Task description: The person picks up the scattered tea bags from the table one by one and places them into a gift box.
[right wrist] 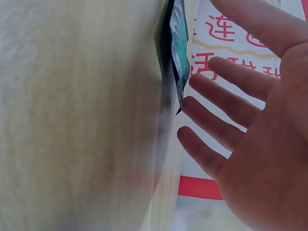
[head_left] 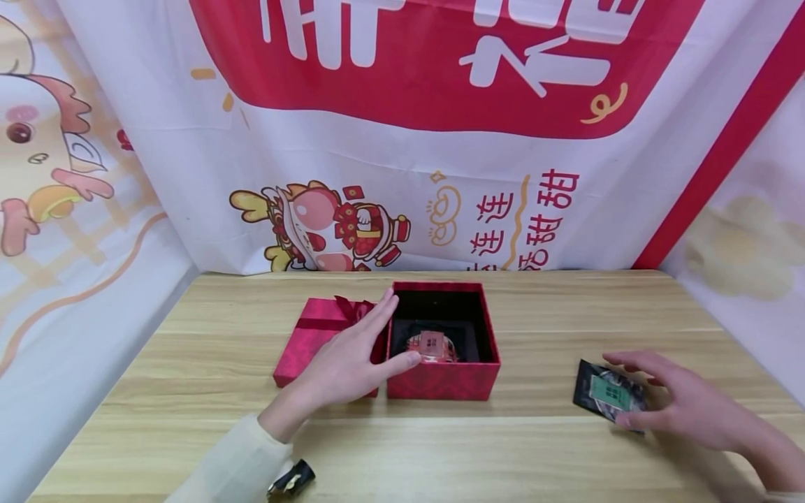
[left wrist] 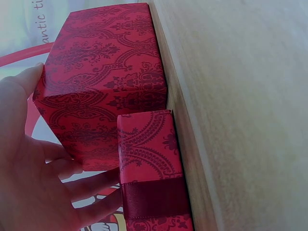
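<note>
An open-topped red box (head_left: 443, 381) with a dark damask pattern and black inside stands at the table's middle. In it lies a dark packet with a reddish label (head_left: 432, 343). My left hand (head_left: 349, 360) is at the box's left side, fingers extended along the left rim and thumb at the front rim. In the left wrist view the thumb meets the box's edge. The right hand (head_left: 698, 405) hovers with spread fingers at the right edge of a flat black packet with a green label (head_left: 610, 393). In the right wrist view, the packet (right wrist: 179, 48) lies just beyond the fingertips.
The box's matching lid (head_left: 308, 349), with a dark ribbon and bow, lies left of the box, partly under the left hand. A small black-and-gold object (head_left: 293, 479) sits near the left sleeve. Printed cloth (head_left: 402, 161) hangs behind the wooden table (head_left: 541, 454).
</note>
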The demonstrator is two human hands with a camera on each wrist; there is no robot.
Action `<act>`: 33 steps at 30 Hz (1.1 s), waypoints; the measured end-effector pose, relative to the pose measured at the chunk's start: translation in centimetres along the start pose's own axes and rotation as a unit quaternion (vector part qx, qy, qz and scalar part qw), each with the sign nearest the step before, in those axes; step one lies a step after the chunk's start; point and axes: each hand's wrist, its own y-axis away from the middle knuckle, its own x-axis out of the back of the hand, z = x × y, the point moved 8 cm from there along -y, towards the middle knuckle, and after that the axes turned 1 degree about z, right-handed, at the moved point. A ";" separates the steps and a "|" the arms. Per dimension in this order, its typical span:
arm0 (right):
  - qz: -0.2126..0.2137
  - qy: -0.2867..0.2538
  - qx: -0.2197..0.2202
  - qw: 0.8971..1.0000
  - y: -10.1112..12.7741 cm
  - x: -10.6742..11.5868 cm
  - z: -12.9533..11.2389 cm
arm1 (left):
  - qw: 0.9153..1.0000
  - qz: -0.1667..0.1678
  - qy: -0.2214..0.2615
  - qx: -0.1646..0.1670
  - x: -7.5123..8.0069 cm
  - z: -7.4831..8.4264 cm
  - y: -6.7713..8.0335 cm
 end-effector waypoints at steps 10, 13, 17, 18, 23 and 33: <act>-0.021 0.034 -0.012 0.999 0.0 -0.8 0.7 | 1.000 0.003 0.003 -0.004 0.2 0.0 0.0; -0.025 0.046 -0.018 0.998 0.0 -1.0 0.9 | 1.000 0.002 0.004 -0.004 0.2 0.0 0.0; -0.026 0.056 -0.021 0.998 -0.1 -1.1 1.0 | 1.000 0.001 0.006 -0.005 0.1 0.0 0.0; -0.024 0.056 -0.019 0.998 -0.1 -1.1 0.9 | 1.000 0.001 0.005 -0.005 0.1 0.0 -0.1; -0.003 0.058 -0.001 0.998 -0.2 -0.9 0.5 | 1.000 0.001 0.005 -0.004 0.0 0.0 -0.1; 0.037 0.051 0.024 0.998 -1.4 0.0 -1.1 | 1.000 0.003 0.009 -0.010 0.1 0.0 -0.1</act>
